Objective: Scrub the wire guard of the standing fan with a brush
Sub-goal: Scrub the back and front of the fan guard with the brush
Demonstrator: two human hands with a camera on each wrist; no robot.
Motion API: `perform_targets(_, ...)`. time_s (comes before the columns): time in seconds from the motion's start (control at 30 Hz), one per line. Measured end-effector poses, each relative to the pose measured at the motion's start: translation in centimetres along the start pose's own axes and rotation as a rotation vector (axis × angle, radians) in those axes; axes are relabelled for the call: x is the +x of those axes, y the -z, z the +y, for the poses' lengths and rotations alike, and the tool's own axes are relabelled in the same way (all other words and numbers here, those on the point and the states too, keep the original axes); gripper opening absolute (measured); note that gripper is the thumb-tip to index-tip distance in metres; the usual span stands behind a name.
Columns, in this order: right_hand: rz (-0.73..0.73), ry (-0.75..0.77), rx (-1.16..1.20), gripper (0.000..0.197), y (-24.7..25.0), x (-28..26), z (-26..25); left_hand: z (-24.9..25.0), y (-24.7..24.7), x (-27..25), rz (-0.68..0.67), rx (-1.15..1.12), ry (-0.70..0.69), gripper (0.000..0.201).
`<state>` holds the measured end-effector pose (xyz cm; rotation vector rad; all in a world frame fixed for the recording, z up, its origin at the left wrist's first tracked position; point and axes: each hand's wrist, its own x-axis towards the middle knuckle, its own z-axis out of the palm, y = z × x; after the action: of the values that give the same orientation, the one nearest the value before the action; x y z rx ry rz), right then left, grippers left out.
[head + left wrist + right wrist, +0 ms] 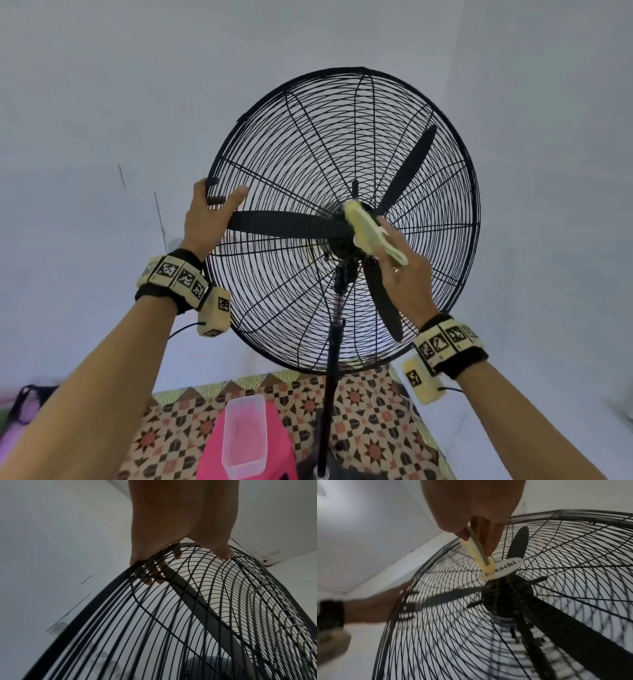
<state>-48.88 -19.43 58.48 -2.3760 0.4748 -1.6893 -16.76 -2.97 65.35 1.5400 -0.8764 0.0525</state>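
Observation:
A tall standing fan with a round black wire guard (404, 113) fills the middle of the head view, its dark blades (284, 224) still behind the wires. My left hand (210, 212) grips the guard's left rim, fingers curled behind the wires (150, 578) and thumb (224, 553) in front. My right hand (400, 270) holds a pale yellow brush (371, 233) against the guard's centre, bristles on the wires beside the white name badge (501, 569). In the right wrist view the brush (476, 547) is pinched between thumb and fingers.
The fan's black pole (330, 383) drops to a patterned tile floor (370, 411). A clear plastic tub (245, 435) sits on a pink stool (212, 452) just left of the pole. White walls stand behind the fan.

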Motion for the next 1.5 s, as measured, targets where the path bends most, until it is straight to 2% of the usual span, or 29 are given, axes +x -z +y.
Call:
perform_targets(0.1, 0.173, -0.208, 0.123, 0.062, 0.3, 1.8, -1.5, 0.5, 0.1, -0.4, -0.001, 0.004, -0.016, 0.078)
perform_targets(0.2, 0.234, -0.484, 0.288, 0.042, -1.1, 2.0, -2.0, 0.4, 0.4, -1.0, -0.019, 0.008, -0.061, 0.077)
perform_targets(0.27, 0.356, -0.672, 0.486, 0.027, -2.3, 1.6, -3.0, -0.1, 0.8, -1.1, -0.043, 0.005, -0.092, 0.079)
perform_targets(0.33, 0.512, -0.753, 0.567, 0.026, -3.4, 1.2, -4.3, -0.4, 1.4, -1.1, -0.088, -0.013, -0.106, 0.080)
perform_targets(0.43, 0.652, -0.764, 0.596, 0.025, -4.9, 1.0, -6.2, -0.7, 1.9, -1.0, -0.142, -0.028, -0.147, 0.080)
perform_targets(0.57, 0.693, -0.751, 0.543, 0.027, -6.4, 1.2, -8.0, -1.6, 1.9, -0.5, -0.177, -0.045, -0.196, 0.089)
perform_targets(0.67, 0.698, -0.809, 0.497, 0.034, -6.6, 2.1, -8.7, -1.8, 1.9, -0.5, -0.182, -0.070, -0.210, 0.087)
perform_targets(0.77, 0.570, -0.816, 0.443, 0.029, -7.6, 1.6, -11.3, -2.3, 1.8, -0.3, -0.169, -0.085, -0.204, 0.083)
perform_targets(0.87, 0.338, -0.710, 0.476, 0.029, -8.9, -0.9, -13.6, -3.0, 1.5, 0.2, -0.167, -0.160, -0.191, 0.088)
perform_targets(0.9, 0.319, -0.682, 0.489, 0.031, -8.9, -1.4, -13.4, -3.2, 1.4, 0.3, -0.177, -0.185, -0.177, 0.088)
perform_targets(1.0, 0.517, -0.746, 0.556, 0.034, -7.1, -0.3, -10.4, -3.2, 1.2, 0.1, -0.214, -0.227, -0.166, 0.088)
perform_targets(1.07, 0.571, -0.804, 0.512, 0.033, -6.2, 1.0, -8.8, -3.0, 1.4, -0.3, -0.224, -0.243, -0.175, 0.082)
perform_targets(1.17, 0.438, -0.743, 0.445, 0.035, -7.7, 0.8, -10.3, -2.9, 1.4, -0.4, -0.205, -0.274, -0.178, 0.074)
perform_targets(1.23, 0.320, -0.639, 0.478, 0.033, -9.0, -0.4, -12.4, -3.1, 1.3, -0.3, -0.201, -0.292, -0.173, 0.077)
perform_targets(1.3, 0.266, -0.543, 0.522, 0.027, -9.3, -1.1, -13.0, -3.5, 1.3, 0.0, -0.208, -0.312, -0.161, 0.082)
perform_targets(1.4, 0.391, -0.593, 0.550, 0.016, -7.5, -0.2, -11.7, -3.6, 1.3, -0.2, -0.217, -0.327, -0.180, 0.080)
perform_targets(1.5, 0.520, -0.653, 0.460, 0.011, -6.2, 1.5, -9.5, -3.6, 1.2, -0.3, -0.207, -0.340, -0.198, 0.075)
